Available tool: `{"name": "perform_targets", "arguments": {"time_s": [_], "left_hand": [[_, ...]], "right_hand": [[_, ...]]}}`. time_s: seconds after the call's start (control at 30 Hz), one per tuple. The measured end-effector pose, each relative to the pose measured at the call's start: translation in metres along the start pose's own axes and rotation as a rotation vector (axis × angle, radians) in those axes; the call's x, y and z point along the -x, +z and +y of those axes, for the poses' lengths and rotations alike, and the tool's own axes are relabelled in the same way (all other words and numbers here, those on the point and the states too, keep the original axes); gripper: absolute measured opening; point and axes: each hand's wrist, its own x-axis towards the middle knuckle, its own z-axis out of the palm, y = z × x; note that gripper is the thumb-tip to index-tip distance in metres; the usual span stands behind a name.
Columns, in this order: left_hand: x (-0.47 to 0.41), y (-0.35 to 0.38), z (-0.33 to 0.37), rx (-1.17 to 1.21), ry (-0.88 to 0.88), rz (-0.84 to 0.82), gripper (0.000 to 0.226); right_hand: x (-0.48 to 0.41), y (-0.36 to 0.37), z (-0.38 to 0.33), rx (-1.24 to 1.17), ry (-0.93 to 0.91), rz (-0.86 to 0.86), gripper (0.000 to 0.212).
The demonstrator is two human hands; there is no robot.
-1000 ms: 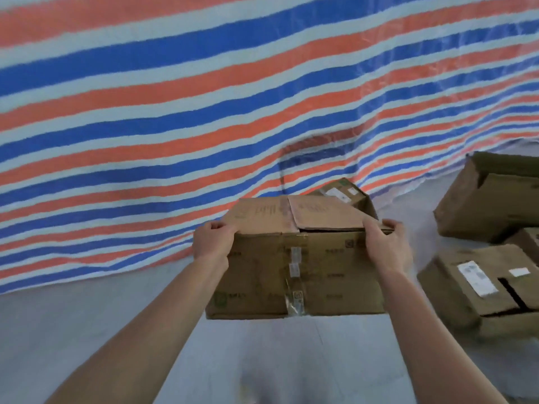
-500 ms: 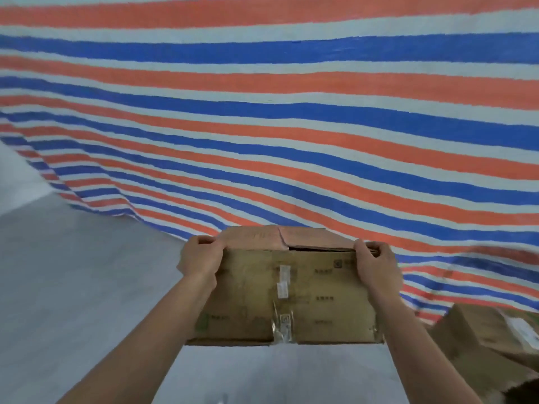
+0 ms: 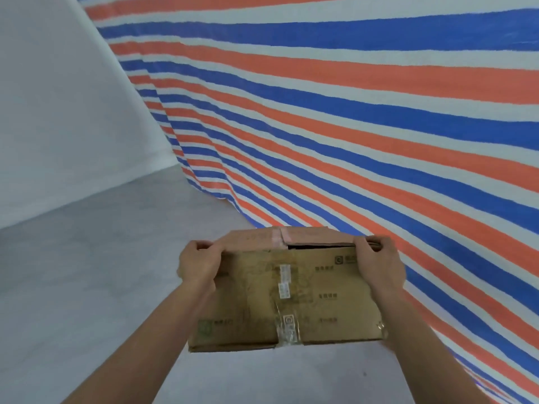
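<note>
Both hands, left hand (image 3: pixel 198 265) and right hand (image 3: pixel 379 265), grip the cardboard box (image 3: pixel 285 298) by its upper corners, fingers curled over the flaps, carrying it clear of the grey floor (image 3: pixel 87 287) beside the striped tarpaulin (image 3: pixel 350 112), evidently to balance the load.

I count one cardboard box (image 3: pixel 291 295) in view. There are two hands, my left hand (image 3: pixel 198 266) and right hand (image 3: pixel 379 266). Beyond them I see one striped tarp (image 3: pixel 350 112), one floor (image 3: pixel 87 287) and one wall (image 3: pixel 58 112).
</note>
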Motion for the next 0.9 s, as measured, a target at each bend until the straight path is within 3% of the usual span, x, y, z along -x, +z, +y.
{"name": "perform_targets", "arguments": {"time_s": [0.2,0.37,0.63,0.9], "left_hand": [[-0.109,0.046,0.033,0.024,-0.091,0.209,0.015],[-0.174,0.023,0.063,0.052,-0.157,0.434,0.018],[-0.27,-0.084,0.071,0.13,-0.194,0.701,0.016],[-0.417,-0.211,0.041,0.16,-0.252,0.771,0.013]], "right_hand": [[-0.134,0.124,-0.047,-0.028,-0.074,-0.267,0.026],[-0.183,0.223,-0.121,-0.005,-0.169,-0.507,0.032],[-0.149,0.385,-0.236,0.003,-0.348,-0.757,0.029],[-0.075,0.57,-0.327,0.04,-0.427,-0.893,0.037]]}}
